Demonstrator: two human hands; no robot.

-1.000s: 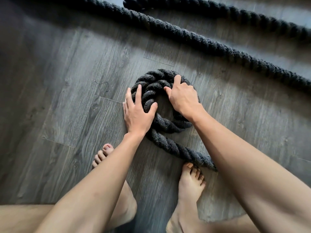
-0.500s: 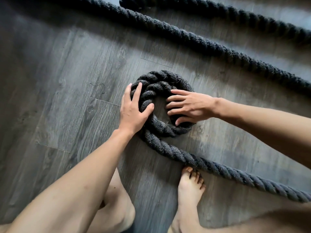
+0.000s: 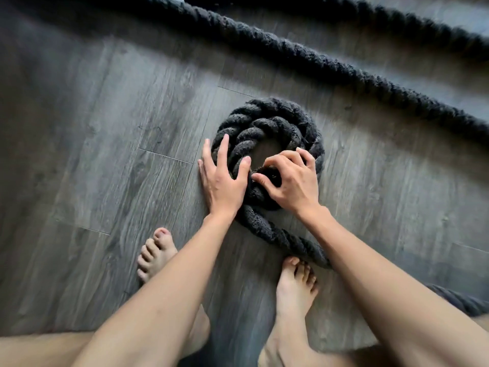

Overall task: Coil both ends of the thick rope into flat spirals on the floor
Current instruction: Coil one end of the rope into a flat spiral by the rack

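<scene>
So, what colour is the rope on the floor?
The rope is dark charcoal, nearly black, with twisted strands; the head view shows it.

Left hand (image 3: 222,186) splayed, right fingers (image 3: 278,161) curled.

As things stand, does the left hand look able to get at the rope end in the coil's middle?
Probably not freely: the right hand curls over the rope end, covering it; the left hand lies spread on the coil just beside.
</scene>
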